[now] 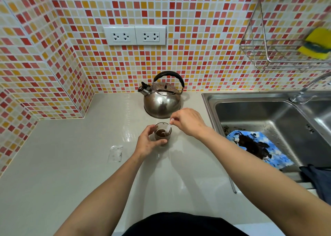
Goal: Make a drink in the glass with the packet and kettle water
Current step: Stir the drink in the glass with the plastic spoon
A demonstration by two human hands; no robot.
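Observation:
A small clear glass (163, 134) holding dark brown liquid stands on the grey counter, in front of the steel kettle (162, 97). My left hand (148, 141) wraps around the glass from the left. My right hand (188, 122) pinches the top of a thin white plastic stirrer (169, 127), whose lower end dips into the drink. An empty clear packet (115, 153) lies flat on the counter to the left of the glass.
A steel sink (250, 110) lies to the right, with a dirty blue-and-white cloth (259, 146) in it and a tap (304, 90) behind. A wire rack (268, 53) with a yellow sponge (317, 44) hangs on the tiled wall. Wall sockets (134, 36) sit above the kettle.

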